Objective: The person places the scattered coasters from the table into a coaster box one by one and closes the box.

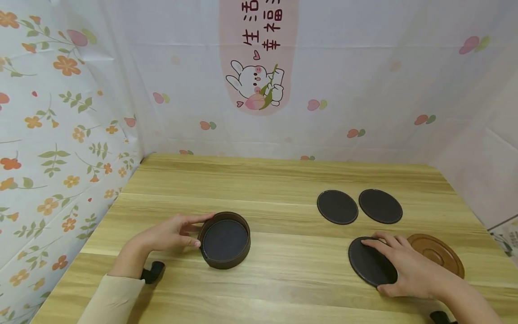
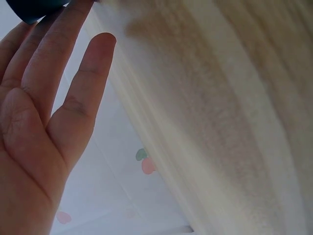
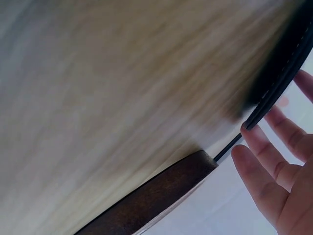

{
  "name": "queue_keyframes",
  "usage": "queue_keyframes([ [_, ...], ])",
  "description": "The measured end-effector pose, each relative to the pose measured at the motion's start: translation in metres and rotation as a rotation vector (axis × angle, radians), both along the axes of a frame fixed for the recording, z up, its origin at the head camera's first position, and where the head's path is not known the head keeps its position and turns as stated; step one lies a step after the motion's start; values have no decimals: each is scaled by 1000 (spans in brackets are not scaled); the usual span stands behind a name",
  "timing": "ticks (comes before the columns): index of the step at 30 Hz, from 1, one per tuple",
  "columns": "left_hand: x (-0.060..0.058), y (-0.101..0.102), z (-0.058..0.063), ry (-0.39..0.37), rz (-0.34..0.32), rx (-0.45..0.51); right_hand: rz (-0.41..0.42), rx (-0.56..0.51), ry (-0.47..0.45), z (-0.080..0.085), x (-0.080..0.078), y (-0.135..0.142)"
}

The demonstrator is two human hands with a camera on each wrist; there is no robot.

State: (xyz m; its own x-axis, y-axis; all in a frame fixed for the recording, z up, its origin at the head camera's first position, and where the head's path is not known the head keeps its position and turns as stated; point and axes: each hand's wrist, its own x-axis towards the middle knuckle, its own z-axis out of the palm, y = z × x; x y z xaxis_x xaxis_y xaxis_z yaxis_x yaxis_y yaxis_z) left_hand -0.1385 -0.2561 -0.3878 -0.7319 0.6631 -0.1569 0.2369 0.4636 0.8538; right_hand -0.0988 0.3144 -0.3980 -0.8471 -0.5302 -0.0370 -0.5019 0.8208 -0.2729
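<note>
R hand [image 1: 408, 266] pinches black round leather-look coaster [image 1: 367, 261], well rt of brown round leather-look holder [image 1: 227, 263]; L hand [image 1: 171, 231], unclenched, touches it.

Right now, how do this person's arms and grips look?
The left arm has a cream sleeve ending near the wrist, and a black rounded piece there. The right forearm shows no sleeve, with another black piece beside it. Left grip and right grip wear no gloves.

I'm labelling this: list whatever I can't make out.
Head: lower-left part of brown, round, ringed disc, behind right hand.
Head: dark-red lettering, cut off by top edge.
Left wrist: most of dark-brown round holder, past top edge.
Right wrist: fine grain of yellowish wooden tabletop, blurred.
</note>
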Motion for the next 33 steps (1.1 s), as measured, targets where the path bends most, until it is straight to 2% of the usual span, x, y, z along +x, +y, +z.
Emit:
queue_keyframes([
  [11, 0, 0, 0, -18, 17, -9, 5, 7, 41, 4, -1, -9],
  [26, 0, 1, 2, -40, 16, 0, 65, -8, 77, 10, -11, -38],
  [33, 1, 0, 1, -42, 29, -16, 65, 0, -5, 12, -16, -55],
])
